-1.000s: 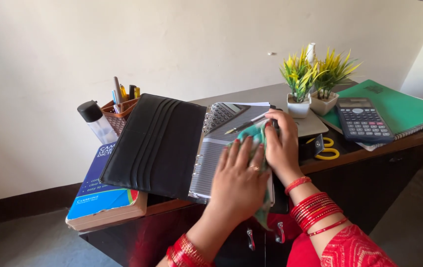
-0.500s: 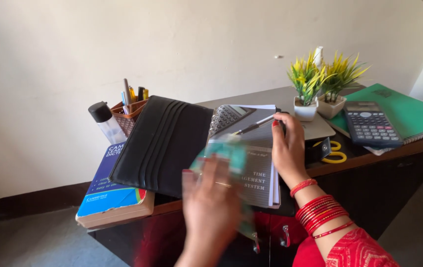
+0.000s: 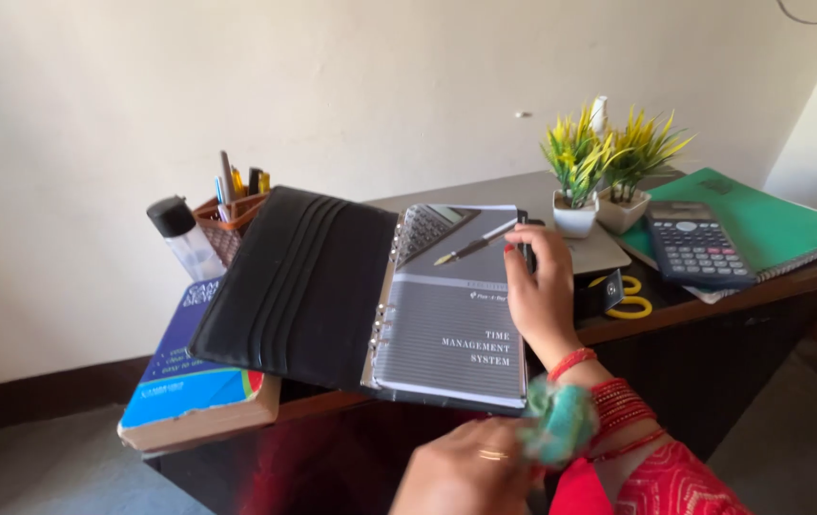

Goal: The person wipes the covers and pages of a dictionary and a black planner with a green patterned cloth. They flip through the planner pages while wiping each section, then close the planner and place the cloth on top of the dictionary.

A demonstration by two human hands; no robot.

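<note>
Right hand (image 3: 540, 298) lies flat on the right edge of the open ring-binder organiser (image 3: 451, 305), fingers held together and pointing up the grey page, fingertips just short of the printed pen at the top of it; nothing is pinched there, the hand only pins the page to the desk (image 3: 713, 296). Left hand (image 3: 465, 472) is low, at the near edge of the desk and below the organiser, fingers curled around a bunched teal cloth (image 3: 556, 431), which sits just beside the right wrist and its red bangles. A second ago this cloth was under the left palm, spread on the page beside the right fingers; half a second ago it was lifting, blurred. It is now off the page altogether, so the wiping pass over this sheet looks finished and the cloth is being gathered, in my judgement. The black cover flap lies open, away from the right fingers, overhanging a thick blue book (image 3: 189, 381). Beyond the fingertips: two small potted plants (image 3: 599, 172). Yellow-handled scissors (image 3: 630, 296) lie just beside the knuckles, a calculator (image 3: 694, 246) farther off.
</note>
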